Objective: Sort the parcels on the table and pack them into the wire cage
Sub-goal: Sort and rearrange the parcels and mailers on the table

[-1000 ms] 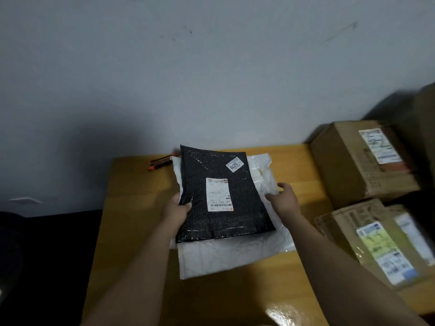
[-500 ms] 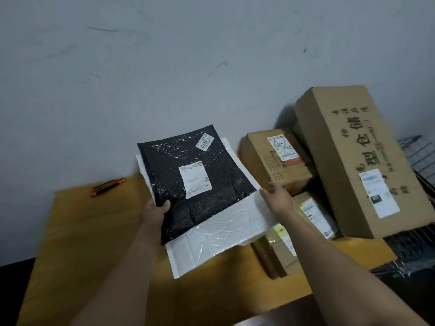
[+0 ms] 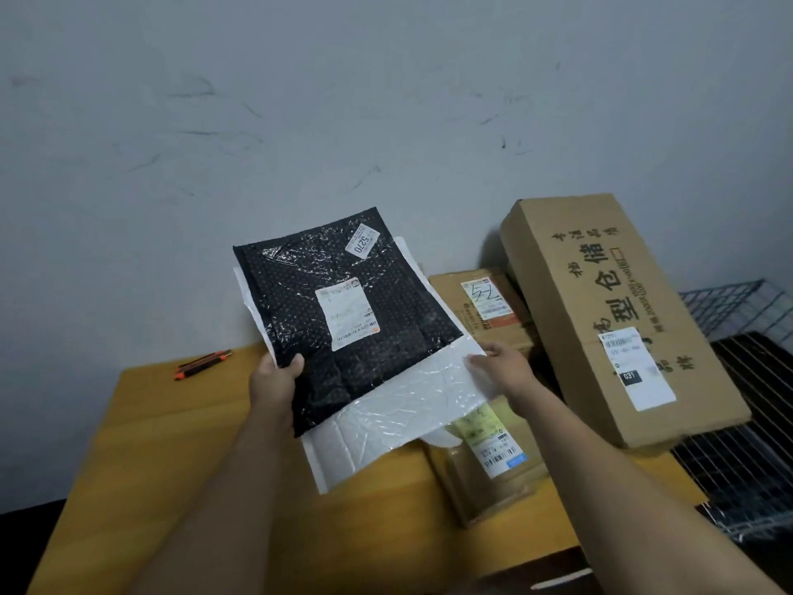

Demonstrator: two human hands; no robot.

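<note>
I hold two flat parcels together in the air above the tabletop point(image 3: 171, 444), the black mailer point(image 3: 343, 371) lying on top of the white mailer point(image 3: 399, 418). My left hand point(image 3: 274, 375) grips the left edge of the pair, with the thumb pressed on the black one. My right hand point(image 3: 502, 367) pinches the right edge of the white one, just beside the corner of the black one.

The wire cage point(image 3: 746, 371) lies to my right, past the edge of the tabletop, and the long carton point(image 3: 600, 319) stands between it and my hands. So my right hand is the nearer one, and I think the pair must travel to the right, over or around this carton. The long side of the white mailer runs away from me toward the wall, the far end turned a little to the left.

The black mailer is bubble plastic, shiny and wrinkled, with a white shipping label in the middle and a small sticker at the far corner. The white one is larger and also bubbled. Both look thin and soft, so I expect they bend easily.
</note>
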